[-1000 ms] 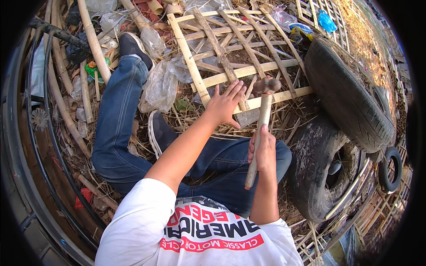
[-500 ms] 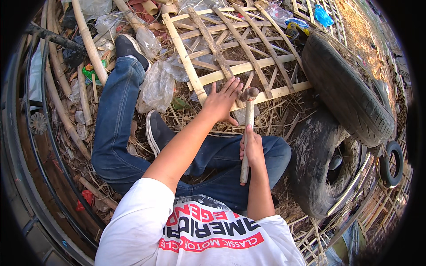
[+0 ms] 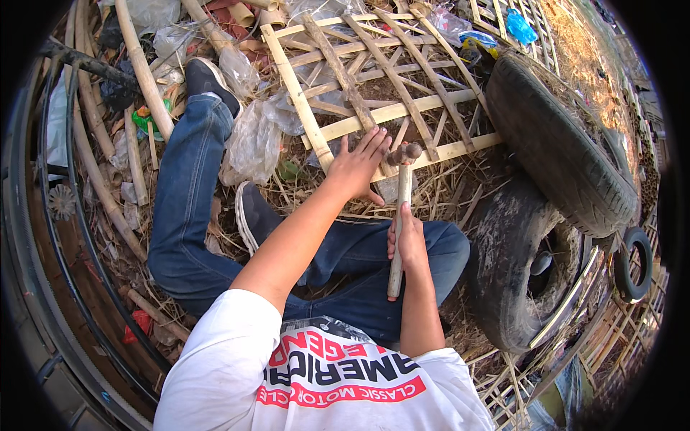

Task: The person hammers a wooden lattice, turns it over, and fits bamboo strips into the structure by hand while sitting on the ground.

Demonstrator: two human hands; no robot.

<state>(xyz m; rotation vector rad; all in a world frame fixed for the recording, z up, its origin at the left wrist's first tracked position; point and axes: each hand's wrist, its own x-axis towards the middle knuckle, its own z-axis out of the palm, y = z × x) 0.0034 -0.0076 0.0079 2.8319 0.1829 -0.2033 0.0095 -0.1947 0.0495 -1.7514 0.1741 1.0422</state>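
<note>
A lattice of split bamboo strips lies on the littered ground in front of me. My left hand rests flat on its near edge, fingers spread over the end of a crossing strip. In my right hand is a hammer, gripped around its pale wooden handle. The rusty hammer head points away from me, just right of my left fingers and close over the near strip. A grey block, partly covered by the hammer and my left hand, sits under that edge.
Two worn tyres, one upper and one lower, stand to my right. Bamboo poles and a black metal rail lie left. Clear plastic bags are beside my feet. Another lattice is at the far right.
Almost nothing differs. Both hands and the hammer keep their places, and the whole view shifts by only a hair.
</note>
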